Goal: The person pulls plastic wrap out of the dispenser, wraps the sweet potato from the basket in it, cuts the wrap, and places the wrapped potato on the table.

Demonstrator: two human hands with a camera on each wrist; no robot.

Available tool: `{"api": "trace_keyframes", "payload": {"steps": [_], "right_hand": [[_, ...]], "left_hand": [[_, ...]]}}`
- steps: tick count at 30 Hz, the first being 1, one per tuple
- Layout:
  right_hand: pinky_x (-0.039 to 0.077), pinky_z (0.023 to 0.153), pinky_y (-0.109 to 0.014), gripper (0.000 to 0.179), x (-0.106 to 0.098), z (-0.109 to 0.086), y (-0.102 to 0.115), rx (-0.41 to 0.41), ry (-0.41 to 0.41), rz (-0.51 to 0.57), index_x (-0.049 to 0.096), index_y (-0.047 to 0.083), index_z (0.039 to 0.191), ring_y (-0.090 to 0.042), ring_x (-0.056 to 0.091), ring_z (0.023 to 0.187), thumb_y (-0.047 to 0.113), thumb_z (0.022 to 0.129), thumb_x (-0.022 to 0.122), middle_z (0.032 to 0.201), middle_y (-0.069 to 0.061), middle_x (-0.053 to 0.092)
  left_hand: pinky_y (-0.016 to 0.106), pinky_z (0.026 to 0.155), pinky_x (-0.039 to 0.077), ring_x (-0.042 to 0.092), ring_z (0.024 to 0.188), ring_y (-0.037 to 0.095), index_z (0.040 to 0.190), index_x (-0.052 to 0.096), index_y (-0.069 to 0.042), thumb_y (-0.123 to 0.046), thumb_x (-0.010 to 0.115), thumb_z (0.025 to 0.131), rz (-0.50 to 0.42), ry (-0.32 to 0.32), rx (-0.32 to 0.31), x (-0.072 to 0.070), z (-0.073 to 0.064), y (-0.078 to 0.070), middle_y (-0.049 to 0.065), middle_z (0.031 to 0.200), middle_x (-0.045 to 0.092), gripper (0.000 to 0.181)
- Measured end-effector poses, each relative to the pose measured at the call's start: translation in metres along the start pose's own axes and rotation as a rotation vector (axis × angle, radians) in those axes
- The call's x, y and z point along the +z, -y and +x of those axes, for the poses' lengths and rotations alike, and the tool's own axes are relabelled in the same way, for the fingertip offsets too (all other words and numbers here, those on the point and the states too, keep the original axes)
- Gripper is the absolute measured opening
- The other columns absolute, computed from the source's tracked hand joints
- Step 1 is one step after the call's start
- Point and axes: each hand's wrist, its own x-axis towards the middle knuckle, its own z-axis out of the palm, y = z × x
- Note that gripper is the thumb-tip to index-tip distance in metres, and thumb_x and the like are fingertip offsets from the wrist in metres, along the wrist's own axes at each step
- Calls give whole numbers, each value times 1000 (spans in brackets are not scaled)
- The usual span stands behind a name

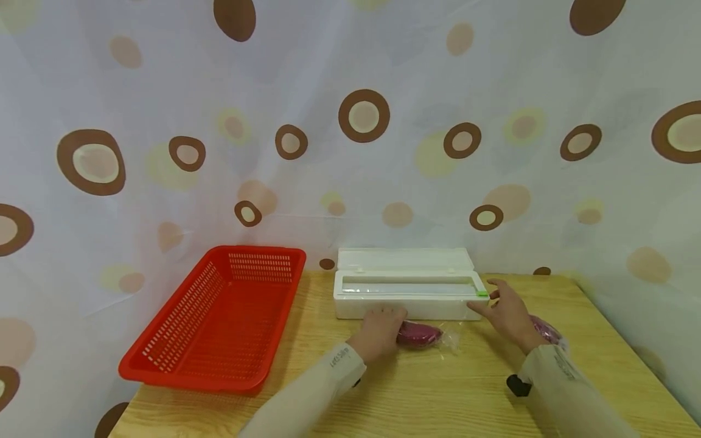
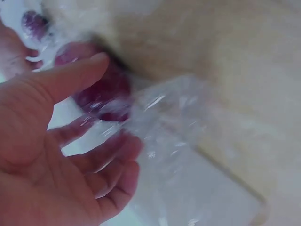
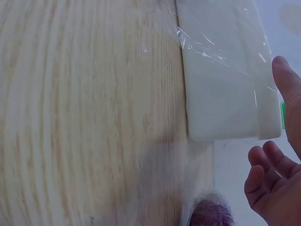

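A dark purple-red, oblong piece of produce (image 1: 418,335), resembling a sweet potato, lies in clear cling film (image 2: 174,106) in front of the white film dispenser (image 1: 411,309). My left hand (image 1: 380,333) holds its left end, the thumb across the top and the fingers around the far side in the left wrist view. Loose film trails from the produce. At the dispenser's right end, my right hand (image 1: 509,313) is spread with nothing in it, thumb and fingers apart near the green slider (image 1: 481,293). The dispenser's lid (image 1: 405,260) is raised.
A red plastic basket (image 1: 191,382) stands on the wooden table (image 1: 416,404) at the left. Another film-wrapped purple piece (image 1: 544,329) lies beyond my right wrist. A patterned curtain (image 1: 405,176) hangs right behind the table.
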Motion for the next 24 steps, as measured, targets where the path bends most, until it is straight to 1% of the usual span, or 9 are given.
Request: {"api": "trace_keyframes", "payload": {"steps": [2,4,6,9,11,13,18,21,24], "right_hand": [[48,66,-40,87,0,4,-3,-27,0,-13,30,-6,141,-33,55,89,51,84,66,108,-26,51],[47,65,-38,82,0,6,-6,-43,0,-20,34,-4,139,-31,54,88,48,85,66,105,-25,54],[47,65,-38,76,1,7,-8,-49,7,-22,38,-3,136,-30,54,87,45,85,67,103,-24,55],[48,68,-40,69,1,8,-10,-51,14,-20,43,-3,132,-31,55,88,41,85,68,102,-24,57],[48,71,-41,68,0,8,-11,-52,19,-16,44,-3,131,-31,56,88,40,85,69,102,-24,57],[49,72,-42,67,0,8,-11,-57,18,-16,45,-3,130,-31,57,88,40,85,69,101,-22,58],[51,70,-40,63,0,9,-14,-93,-3,-24,49,-3,128,-29,60,84,37,85,69,95,-18,58],[51,68,-38,62,0,9,-18,-110,-19,-22,51,-4,126,-27,60,83,38,85,69,94,-16,58],[52,67,-37,62,4,9,-23,-116,-27,2,53,-4,126,-28,60,84,39,85,69,101,-19,59]], "left_hand": [[29,78,43,52,86,12,104,57,-21,-29,80,73,2,0,30,-8,3,0,-5,90,57,40],[26,74,43,53,81,10,97,59,-21,-32,78,76,-4,23,60,-18,6,-1,-7,85,58,31],[24,69,44,54,76,8,93,60,-21,-34,73,82,-23,54,84,-30,12,-4,-9,82,58,22],[22,60,44,54,70,6,94,61,-20,-35,62,91,-94,93,110,-49,23,-10,-10,83,60,16],[22,59,44,53,68,5,95,63,-19,-33,57,94,-159,77,129,-58,31,-12,-10,84,61,15],[21,58,43,51,64,5,92,64,-18,-29,54,96,-242,44,141,-62,41,-14,-10,81,61,15],[18,59,40,49,62,3,87,67,-18,-22,51,97,-401,-60,144,-54,68,-21,-11,74,58,18],[17,63,42,52,66,1,93,69,-18,-23,52,97,-467,-78,129,-47,83,-30,-12,79,61,19],[17,68,45,56,74,1,101,70,-17,-24,53,97,-555,-82,101,-38,96,-39,-10,88,64,19]]}}
